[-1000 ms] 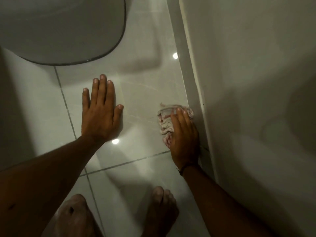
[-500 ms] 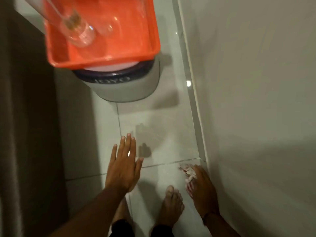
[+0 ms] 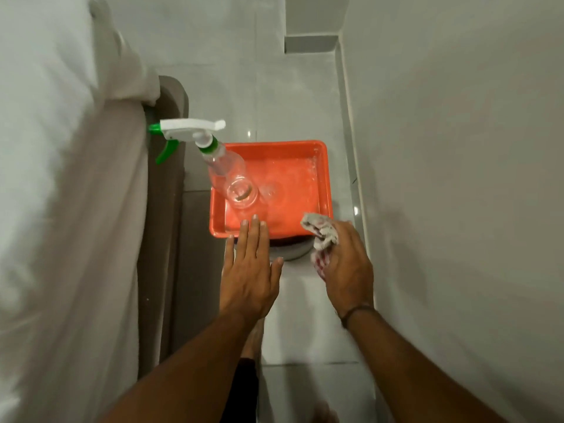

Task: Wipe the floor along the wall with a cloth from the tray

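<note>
Nearest to us, a bare foot (image 3: 253,337) shows on the pale tiled floor (image 3: 308,315) between our two forearms. Just ahead, our left hand (image 3: 248,273) is spread flat, palm down, its grip open and holding nothing, with the fingertips (image 3: 254,219) reaching over the near rim of the orange tray (image 3: 323,166). Beside it, our right hand (image 3: 348,267) has its grip closed around the cloth (image 3: 322,236), a crumpled white rag with red markings that bunches out past the fingers and hangs at the tray's near right corner; a dark band (image 3: 355,311) circles that wrist. The tray rests on a rounded grey object (image 3: 290,253), of which only a curved edge shows beneath the near rim. Inside the tray stands a clear spray bottle (image 3: 232,178), leaning to the left, so that its white and green trigger head (image 3: 186,131) juts out past the tray's far left corner. The right-hand wall (image 3: 457,148) runs close beside the tray, and a pale skirting strip (image 3: 349,148) meets the floor along it. To our left, a white sheet (image 3: 61,178) hangs over a brown bed frame (image 3: 174,178). Farther off, the floor reaches a corner with a grey recess (image 3: 311,44).
</note>
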`<state>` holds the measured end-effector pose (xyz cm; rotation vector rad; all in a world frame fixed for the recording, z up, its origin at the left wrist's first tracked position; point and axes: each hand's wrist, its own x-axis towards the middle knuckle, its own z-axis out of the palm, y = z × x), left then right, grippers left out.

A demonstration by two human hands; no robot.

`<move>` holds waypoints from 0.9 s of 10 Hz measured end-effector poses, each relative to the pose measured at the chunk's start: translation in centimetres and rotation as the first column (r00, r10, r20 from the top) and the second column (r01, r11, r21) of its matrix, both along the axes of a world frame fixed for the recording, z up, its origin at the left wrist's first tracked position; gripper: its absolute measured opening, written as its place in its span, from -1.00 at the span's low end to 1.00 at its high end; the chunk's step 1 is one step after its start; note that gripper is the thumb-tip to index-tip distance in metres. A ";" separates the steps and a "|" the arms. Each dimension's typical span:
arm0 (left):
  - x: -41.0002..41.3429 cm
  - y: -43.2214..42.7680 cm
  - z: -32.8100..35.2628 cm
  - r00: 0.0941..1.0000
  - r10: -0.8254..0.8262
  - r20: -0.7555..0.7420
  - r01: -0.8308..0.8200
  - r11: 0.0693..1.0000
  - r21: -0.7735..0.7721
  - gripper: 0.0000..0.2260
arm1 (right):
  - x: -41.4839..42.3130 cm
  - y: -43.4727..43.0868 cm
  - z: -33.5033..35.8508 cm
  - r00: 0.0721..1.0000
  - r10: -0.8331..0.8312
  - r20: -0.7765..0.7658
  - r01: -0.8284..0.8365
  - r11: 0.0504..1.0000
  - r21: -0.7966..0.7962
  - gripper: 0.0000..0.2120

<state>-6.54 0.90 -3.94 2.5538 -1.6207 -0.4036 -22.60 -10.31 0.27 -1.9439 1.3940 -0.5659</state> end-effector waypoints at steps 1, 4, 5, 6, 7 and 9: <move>1.5 -1.9 -1.3 1.000 -0.004 -0.014 0.004 1.000 0.000 -0.31 | 4.4 -4.2 0.1 1.000 0.015 -0.022 -0.016 0.998 -0.061 -0.58; 2.0 -1.5 -6.8 0.999 -0.046 -0.011 0.046 0.999 0.005 -0.30 | 15.0 -10.3 -9.9 0.814 0.243 -0.528 -0.231 0.969 0.090 -0.33; 2.0 -1.6 -7.0 0.999 -0.042 -0.010 0.042 0.999 -0.014 -0.31 | 15.2 -9.2 -12.2 0.752 0.300 -0.587 -0.237 0.954 0.184 -0.28; 2.0 -1.4 -7.3 0.999 -0.049 0.000 0.049 0.999 -0.001 -0.29 | 14.8 -8.6 -13.2 0.707 0.345 -0.617 -0.263 0.939 0.223 -0.23; 2.2 -1.4 -7.2 0.996 -0.083 -0.016 0.083 0.996 -0.015 -0.29 | 14.7 -9.3 -12.7 0.699 0.373 -0.610 -0.282 0.928 0.244 -0.22; 3.3 -1.2 -5.1 0.994 -0.109 -0.031 0.108 0.993 -0.042 -0.30 | 13.9 -7.7 -8.7 0.749 0.296 -0.592 -0.207 0.955 0.214 -0.23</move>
